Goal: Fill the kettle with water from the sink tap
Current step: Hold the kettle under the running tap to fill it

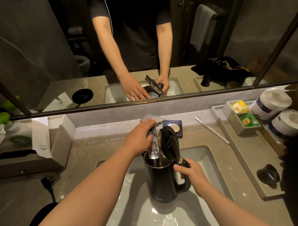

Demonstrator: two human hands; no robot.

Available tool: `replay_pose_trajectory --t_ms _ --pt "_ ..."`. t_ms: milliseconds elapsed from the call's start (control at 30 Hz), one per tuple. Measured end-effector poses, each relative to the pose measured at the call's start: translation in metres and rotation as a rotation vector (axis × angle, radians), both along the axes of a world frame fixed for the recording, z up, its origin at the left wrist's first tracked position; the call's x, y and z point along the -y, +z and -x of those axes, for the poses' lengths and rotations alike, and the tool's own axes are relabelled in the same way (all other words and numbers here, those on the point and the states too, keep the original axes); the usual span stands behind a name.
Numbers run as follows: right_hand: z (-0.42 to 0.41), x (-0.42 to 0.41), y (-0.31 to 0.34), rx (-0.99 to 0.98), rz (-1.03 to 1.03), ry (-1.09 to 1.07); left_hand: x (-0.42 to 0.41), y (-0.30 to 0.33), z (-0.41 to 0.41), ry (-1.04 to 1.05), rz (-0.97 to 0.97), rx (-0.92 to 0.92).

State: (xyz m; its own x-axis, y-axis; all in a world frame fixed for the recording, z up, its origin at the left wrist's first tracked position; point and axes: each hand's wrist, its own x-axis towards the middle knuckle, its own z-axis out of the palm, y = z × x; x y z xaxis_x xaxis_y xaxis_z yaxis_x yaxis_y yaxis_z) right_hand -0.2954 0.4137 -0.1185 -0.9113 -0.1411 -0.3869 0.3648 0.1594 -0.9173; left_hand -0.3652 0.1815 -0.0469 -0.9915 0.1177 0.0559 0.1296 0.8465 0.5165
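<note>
A black kettle (pixel 161 181) stands upright in the white sink (pixel 210 163) with its lid (pixel 169 143) flipped open. The chrome tap (pixel 153 140) reaches over the kettle's mouth, and its spout ends just inside the rim. My left hand (pixel 139 137) lies on top of the tap's lever, fingers stretched over it. My right hand (pixel 193 174) grips the kettle's handle from the right. Whether water is flowing is hard to tell.
The kettle's round base (pixel 39 218) and its cord lie on the counter at the left. A soap dish (pixel 174 128) sits behind the tap, with a toothbrush (pixel 212 130) to its right. A tray (pixel 245 158) with tea bags, toilet rolls (pixel 280 113) and a black holder lines the right side. A mirror hangs above.
</note>
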Motion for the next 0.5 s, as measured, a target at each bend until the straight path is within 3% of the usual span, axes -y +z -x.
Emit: replay_pose_trajectory --t_ms 500 --pt "0.0001 0.003 0.0028 0.035 0.014 -0.024 -0.0003 0.0022 -0.003 -0.004 -0.001 -0.007"
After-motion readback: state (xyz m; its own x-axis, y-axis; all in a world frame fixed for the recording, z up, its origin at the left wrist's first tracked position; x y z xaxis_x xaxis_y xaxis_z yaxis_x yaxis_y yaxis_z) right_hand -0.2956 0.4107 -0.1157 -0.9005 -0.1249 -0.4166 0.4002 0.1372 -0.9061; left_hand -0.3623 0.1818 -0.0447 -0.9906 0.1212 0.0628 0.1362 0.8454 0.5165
